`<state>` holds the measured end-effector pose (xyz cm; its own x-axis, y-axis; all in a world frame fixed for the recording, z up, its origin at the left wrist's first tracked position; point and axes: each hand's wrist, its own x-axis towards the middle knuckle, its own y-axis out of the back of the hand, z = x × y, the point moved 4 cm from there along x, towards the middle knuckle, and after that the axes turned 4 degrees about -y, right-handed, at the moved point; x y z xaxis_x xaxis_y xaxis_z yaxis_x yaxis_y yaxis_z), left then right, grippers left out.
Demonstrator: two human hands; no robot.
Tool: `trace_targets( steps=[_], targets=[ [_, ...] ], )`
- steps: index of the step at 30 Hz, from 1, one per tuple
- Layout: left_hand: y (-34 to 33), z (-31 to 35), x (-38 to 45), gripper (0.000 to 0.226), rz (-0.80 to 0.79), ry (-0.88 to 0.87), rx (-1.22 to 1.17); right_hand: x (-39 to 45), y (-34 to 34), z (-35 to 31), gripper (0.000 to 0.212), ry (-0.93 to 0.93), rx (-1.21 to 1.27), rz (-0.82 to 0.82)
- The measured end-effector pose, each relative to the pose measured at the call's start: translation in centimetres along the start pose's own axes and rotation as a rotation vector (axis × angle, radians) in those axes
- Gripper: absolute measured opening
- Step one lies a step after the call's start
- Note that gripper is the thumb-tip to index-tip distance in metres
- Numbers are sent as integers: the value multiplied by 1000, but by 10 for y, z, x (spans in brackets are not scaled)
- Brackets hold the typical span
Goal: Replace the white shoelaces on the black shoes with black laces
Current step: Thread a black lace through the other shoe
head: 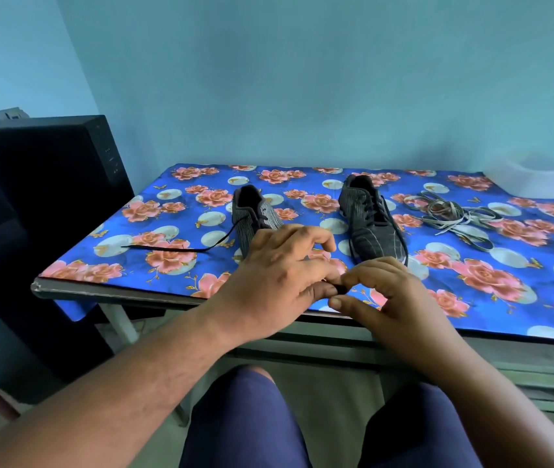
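Observation:
Two black striped shoes stand on the floral table. The left shoe point(252, 216) is partly hidden behind my left hand point(275, 282); a black lace point(181, 246) trails from it to the left across the cloth. The right shoe point(372, 221) carries a black lace through its eyelets. A heap of white laces point(454, 216) lies to the right of it. Near the table's front edge my left hand and my right hand point(387, 298) meet, both pinching a black lace end point(338, 289) between thumb and fingers.
A blue cloth with pink roses covers the table point(133, 285). A white plastic tub point(532, 179) stands at the back right. A black box-shaped speaker point(49, 170) rises left of the table. My knees in blue shorts are below the table edge.

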<state>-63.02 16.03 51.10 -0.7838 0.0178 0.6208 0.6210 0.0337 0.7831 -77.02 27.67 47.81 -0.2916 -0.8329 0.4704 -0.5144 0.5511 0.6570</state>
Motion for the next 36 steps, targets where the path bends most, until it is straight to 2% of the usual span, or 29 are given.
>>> trace_targets(
  steps=[7, 13, 19, 24, 29, 36],
  targets=[
    [0, 17, 6, 28, -31, 41, -148, -16, 21, 1, 23, 20, 60, -14],
    [-6, 36, 15, 25, -79, 68, -259, -31, 43, 8, 48, -88, 362, -102],
    [-10, 46, 25, 29, -9, 139, -326, -38, 59, 8, 36, -127, 366, -81],
    [-14, 51, 33, 24, -35, 146, -288, -39, 71, 8, 8, -204, 314, -10],
    [-17, 35, 30, 20, -4, 228, -288, -32, 74, 15, 11, -235, 306, 57],
    [-23, -3, 15, 35, -41, 386, -362, 17, 32, 8, 9, -155, 414, -38]
  ],
)
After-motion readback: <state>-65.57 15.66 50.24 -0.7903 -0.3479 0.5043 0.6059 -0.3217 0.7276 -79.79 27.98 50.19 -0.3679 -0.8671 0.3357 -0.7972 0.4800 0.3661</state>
